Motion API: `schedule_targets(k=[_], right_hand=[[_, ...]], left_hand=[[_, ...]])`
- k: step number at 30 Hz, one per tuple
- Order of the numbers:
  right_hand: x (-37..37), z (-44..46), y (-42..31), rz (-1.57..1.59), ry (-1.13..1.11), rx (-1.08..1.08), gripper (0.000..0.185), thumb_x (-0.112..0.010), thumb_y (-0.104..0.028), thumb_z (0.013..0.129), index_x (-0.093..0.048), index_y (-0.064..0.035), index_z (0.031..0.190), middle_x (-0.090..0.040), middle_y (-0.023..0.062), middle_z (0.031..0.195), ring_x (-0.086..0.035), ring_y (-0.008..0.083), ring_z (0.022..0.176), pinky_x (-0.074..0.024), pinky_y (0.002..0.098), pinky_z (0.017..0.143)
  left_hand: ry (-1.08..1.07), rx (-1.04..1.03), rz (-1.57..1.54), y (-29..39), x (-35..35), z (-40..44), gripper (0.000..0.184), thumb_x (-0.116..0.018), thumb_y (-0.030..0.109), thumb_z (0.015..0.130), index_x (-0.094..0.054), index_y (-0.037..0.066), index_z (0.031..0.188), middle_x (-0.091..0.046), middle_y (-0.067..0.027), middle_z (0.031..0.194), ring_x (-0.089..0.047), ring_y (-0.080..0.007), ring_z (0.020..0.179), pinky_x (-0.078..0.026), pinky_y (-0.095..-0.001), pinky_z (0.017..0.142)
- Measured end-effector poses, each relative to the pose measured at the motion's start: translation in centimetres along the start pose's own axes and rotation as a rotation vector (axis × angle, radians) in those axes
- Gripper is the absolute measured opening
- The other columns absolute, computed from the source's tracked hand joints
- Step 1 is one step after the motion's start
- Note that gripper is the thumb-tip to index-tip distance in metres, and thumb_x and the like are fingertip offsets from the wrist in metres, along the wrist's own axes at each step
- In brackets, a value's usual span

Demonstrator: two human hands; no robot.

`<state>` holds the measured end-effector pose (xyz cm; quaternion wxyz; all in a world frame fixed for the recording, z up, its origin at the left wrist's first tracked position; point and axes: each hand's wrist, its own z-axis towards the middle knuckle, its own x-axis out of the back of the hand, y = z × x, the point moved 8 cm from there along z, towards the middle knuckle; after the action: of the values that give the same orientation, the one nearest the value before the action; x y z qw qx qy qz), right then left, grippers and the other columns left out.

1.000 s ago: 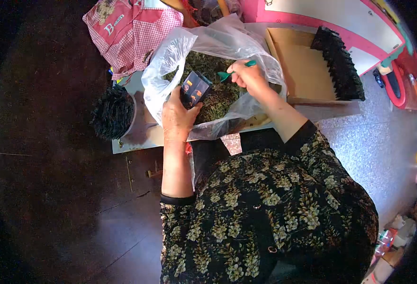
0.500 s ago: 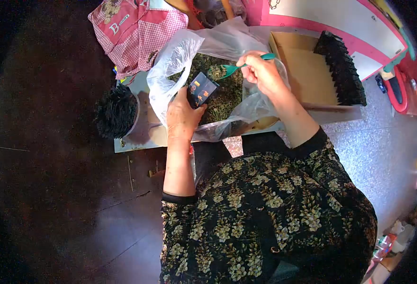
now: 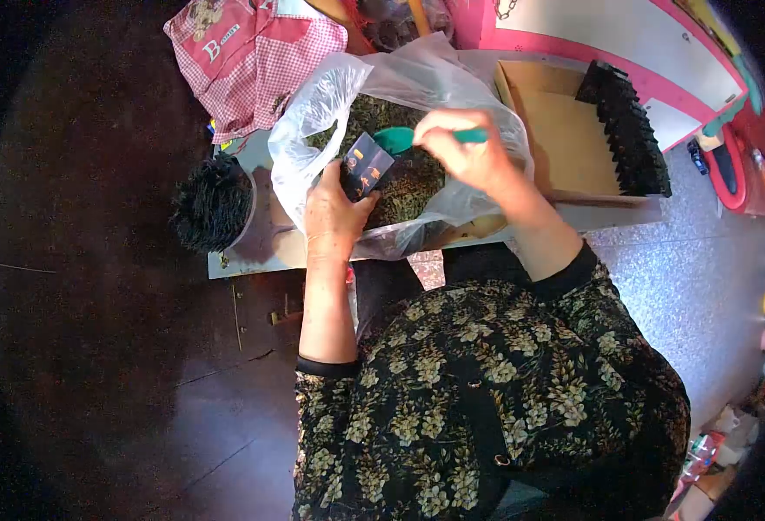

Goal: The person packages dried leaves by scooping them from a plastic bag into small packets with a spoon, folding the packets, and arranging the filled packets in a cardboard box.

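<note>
My left hand is wrapped round a small black packet with orange and gold print, held tilted over an open clear plastic bag. Loose dried green-brown leaves fill the bag. My right hand grips the handle of a green plastic spoon. The spoon's bowl is tipped at the packet's upper end, and I see no leaves on it from here. The packet's inside cannot be made out.
Right of the bag is a shallow cardboard box with a row of black packets along its side. A round container of upright black pieces stands at the table's left edge. A pink checked cloth lies behind.
My right hand has moved left and turned the spoon. Its heap of leaves no longer shows, and the bowl is now tipped at the packet's end. My left hand has hardly moved.
</note>
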<state>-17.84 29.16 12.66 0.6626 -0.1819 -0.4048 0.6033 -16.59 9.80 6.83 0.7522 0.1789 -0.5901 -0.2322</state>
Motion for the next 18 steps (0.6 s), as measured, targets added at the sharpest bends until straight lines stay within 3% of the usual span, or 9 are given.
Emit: schedule_targets(k=[2, 3, 6, 8, 10, 13, 18], right_hand=[[2.1, -0.1, 2.2, 0.025, 0.04, -0.233, 0.014, -0.055, -0.009, 0.081, -0.065, 0.0009, 0.08, -0.059, 0.0063, 0.063, -0.056, 0.0138, 0.058, -0.0451, 0.0287, 0.057], [2.4, -0.1, 3.2, 0.023, 0.04, -0.233, 0.014, -0.055, -0.009, 0.081, -0.065, 0.0009, 0.08, -0.059, 0.0063, 0.063, -0.056, 0.0138, 0.058, -0.0451, 0.0287, 0.057], [2.2, -1.9, 7.6, -0.455, 0.063, -0.381, 0.014, -0.056, -0.013, 0.08, -0.066, -0.003, 0.077, -0.062, 0.0085, 0.065, -0.058, 0.0172, 0.058, -0.0461, 0.0301, 0.057], [0.0, -3.6, 11.9, -0.359, 0.007, -0.438, 0.017, -0.054, -0.014, 0.081, -0.066, -0.0032, 0.076, -0.063, 0.0092, 0.065, -0.059, 0.0169, 0.056, -0.0474, 0.0315, 0.057], [-1.4, -3.7, 11.4, -0.273, 0.031, -0.48, 0.019, -0.052, -0.015, 0.083, -0.066, -0.0039, 0.074, -0.062, 0.007, 0.061, -0.056, 0.0145, 0.05, -0.045, 0.0307, 0.05], [-2.2, -5.3, 13.9, 0.136, 0.187, -0.909, 0.018, -0.053, -0.014, 0.082, -0.065, -0.0056, 0.073, -0.055, 0.0033, 0.055, -0.043, 0.0091, 0.041, -0.0303, 0.0237, 0.037], [-1.0, -5.3, 14.1, 0.46, 0.282, -0.784, 0.017, -0.054, -0.015, 0.082, -0.065, -0.0028, 0.077, -0.055, 0.0045, 0.056, -0.041, 0.0092, 0.039, -0.0286, 0.0234, 0.036]], left_hand=[[-0.005, 0.011, 0.005, -0.4, -0.1, -0.1, 0.06, -0.081, 0.022, 0.063, -0.055, 0.002, 0.113, -0.065, -0.0203, 0.1, -0.061, -0.0389, 0.094, -0.049, -0.0443, 0.08], [-0.01, 0.019, 0.011, -0.6, -0.2, -0.1, 0.06, -0.081, 0.022, 0.063, -0.055, 0.002, 0.113, -0.065, -0.0204, 0.1, -0.062, -0.0387, 0.094, -0.049, -0.0443, 0.081], [-0.013, 0.03, 0.021, -0.2, -0.1, -0.2, 0.06, -0.081, 0.023, 0.063, -0.055, 0.003, 0.113, -0.065, -0.0204, 0.1, -0.062, -0.0384, 0.093, -0.049, -0.0442, 0.081], [-0.006, 0.023, 0.016, -0.3, -0.2, -0.1, 0.06, -0.081, 0.023, 0.063, -0.055, 0.003, 0.114, -0.065, -0.0204, 0.1, -0.062, -0.0384, 0.093, -0.049, -0.0442, 0.081], [-0.002, 0.017, 0.015, -0.2, -0.2, -0.2, 0.06, -0.081, 0.023, 0.063, -0.055, 0.003, 0.114, -0.065, -0.0203, 0.1, -0.062, -0.0385, 0.093, -0.049, -0.0443, 0.081], [-0.018, 0.042, 0.02, -0.5, -0.2, -0.2, 0.06, -0.081, 0.022, 0.064, -0.055, 0.003, 0.114, -0.065, -0.0203, 0.1, -0.062, -0.0388, 0.093, -0.049, -0.0442, 0.081], [-0.009, 0.037, 0.004, -0.6, -0.3, -0.3, 0.06, -0.08, 0.022, 0.064, -0.055, 0.002, 0.115, -0.065, -0.0207, 0.1, -0.061, -0.0391, 0.094, -0.049, -0.0445, 0.082]])
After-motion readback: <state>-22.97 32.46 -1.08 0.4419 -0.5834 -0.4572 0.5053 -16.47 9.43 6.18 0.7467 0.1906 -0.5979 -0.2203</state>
